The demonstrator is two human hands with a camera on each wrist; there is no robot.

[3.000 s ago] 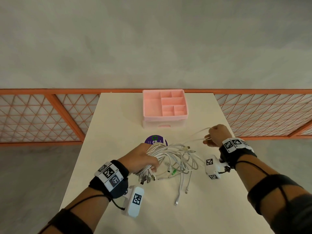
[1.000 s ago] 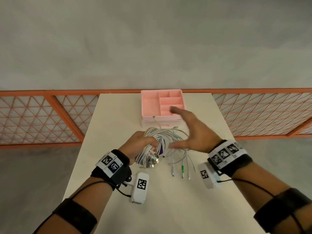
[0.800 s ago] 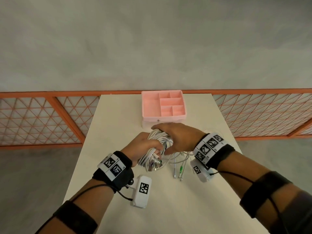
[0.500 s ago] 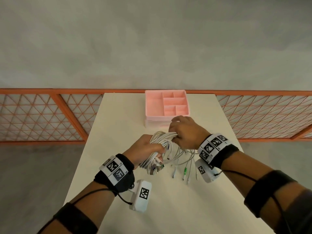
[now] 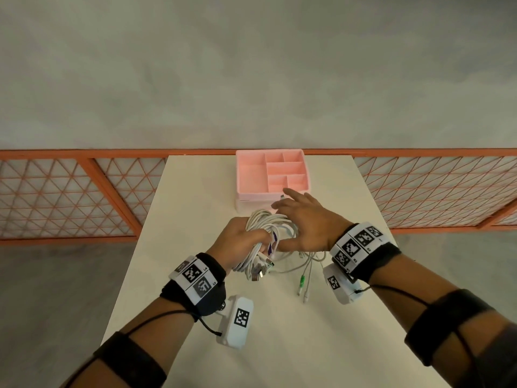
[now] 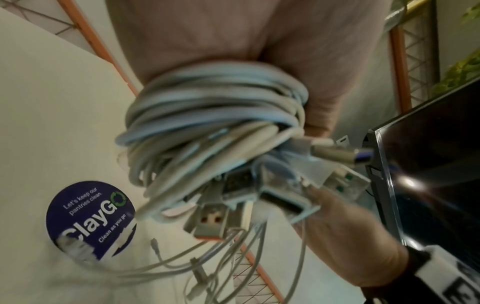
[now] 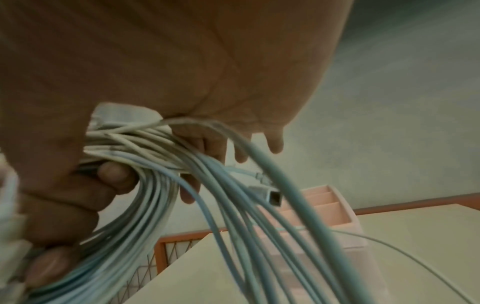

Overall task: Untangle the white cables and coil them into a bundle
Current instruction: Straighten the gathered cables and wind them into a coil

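Two hands on one job, left to right. Your left hand (image 5: 240, 242) is fisted round the white cables (image 5: 270, 226), thumb over the top, forearm running in from lower left with the wrist strap and its tag block hanging under it. The coil loops up out of that fist. USB plugs (image 6: 211, 221) stick out of the near side of the grip, several bunched together; the left wrist view shows them clearly, the cable loops wound tight above them.

Under and just right of the fist, a purple round sticker (image 6: 91, 219) lies flat on the table (image 5: 195, 205); in the head view only a sliver shows behind the cables.

Loose tails (image 5: 306, 271) drop from the grip toward you and right, ends lying on the table, one with a green tip.

Your right hand (image 5: 310, 224) is laid over the right side of the coil, palm down, fingers spread and straight, pointing away from you, thumb reaching toward the left fist. Not clamped on anything; from the right wrist view strands run under the palm and past the fingers.

Beyond both hands, a pink organizer tray (image 5: 251, 175) sits at the far table edge, right fingertips close to its near wall.
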